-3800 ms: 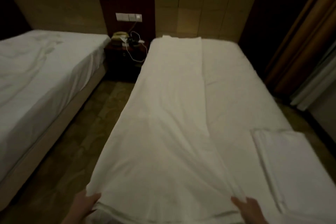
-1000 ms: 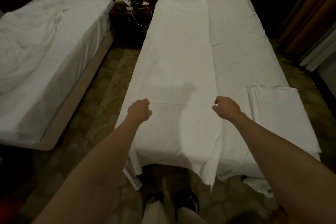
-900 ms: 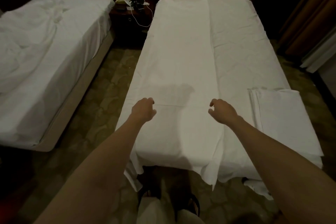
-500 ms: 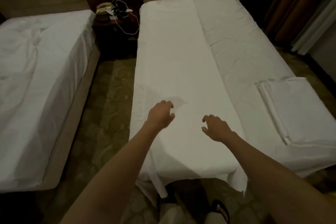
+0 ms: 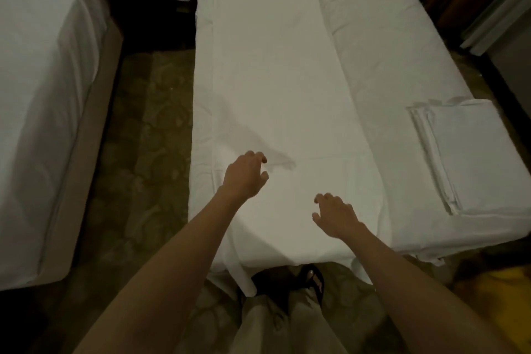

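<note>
Over the bed foot: two hands, left hand (image 5: 244, 175) and right hand (image 5: 336, 215), fingers loosely curled, gripping nothing. One sheet (image 5: 273, 80) lies lengthwise along the left half of the bed (image 5: 388, 66). One folded stack (image 5: 474, 152) at right. One second bed (image 5: 43, 95) at left.

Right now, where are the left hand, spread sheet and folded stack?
left hand (image 5: 244, 178): head view, back of hand.
spread sheet (image 5: 273, 80): head view, flat middle.
folded stack (image 5: 474, 152): head view, top face.

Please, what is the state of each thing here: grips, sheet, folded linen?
left grip: fingers loosely curled, holds nothing.
right grip: fingers loosely curled, holds nothing.
sheet: spread along the left half of the bed, overhanging the foot.
folded linen: folded, lying at the bed's right edge.
</note>
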A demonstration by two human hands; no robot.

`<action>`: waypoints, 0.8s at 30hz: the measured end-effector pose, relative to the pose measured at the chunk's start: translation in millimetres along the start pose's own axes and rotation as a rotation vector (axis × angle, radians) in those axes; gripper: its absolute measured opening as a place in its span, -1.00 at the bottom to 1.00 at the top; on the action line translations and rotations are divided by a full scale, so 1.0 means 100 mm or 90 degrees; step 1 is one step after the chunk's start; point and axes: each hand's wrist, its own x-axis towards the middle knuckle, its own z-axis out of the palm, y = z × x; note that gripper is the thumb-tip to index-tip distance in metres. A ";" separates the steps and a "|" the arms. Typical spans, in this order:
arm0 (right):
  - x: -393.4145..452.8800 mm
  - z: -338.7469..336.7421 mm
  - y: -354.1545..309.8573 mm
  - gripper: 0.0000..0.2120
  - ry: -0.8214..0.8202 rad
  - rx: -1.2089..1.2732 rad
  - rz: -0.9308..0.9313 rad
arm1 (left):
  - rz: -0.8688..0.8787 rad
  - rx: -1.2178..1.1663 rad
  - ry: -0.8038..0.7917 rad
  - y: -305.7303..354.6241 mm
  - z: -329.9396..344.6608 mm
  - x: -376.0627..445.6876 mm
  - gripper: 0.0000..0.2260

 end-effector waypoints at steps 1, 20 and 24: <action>0.07 0.05 0.04 -0.62 -0.013 -0.005 -0.001 | -0.009 -0.002 -0.004 -0.03 0.05 0.04 -0.69; 1.59 0.79 0.82 -0.56 -0.071 -0.020 -0.029 | -0.273 0.003 -0.155 -0.90 2.05 0.15 -0.65; 1.57 1.18 1.10 -0.62 -0.061 0.021 0.018 | -0.360 -0.015 -0.098 -1.12 2.29 -0.06 -0.67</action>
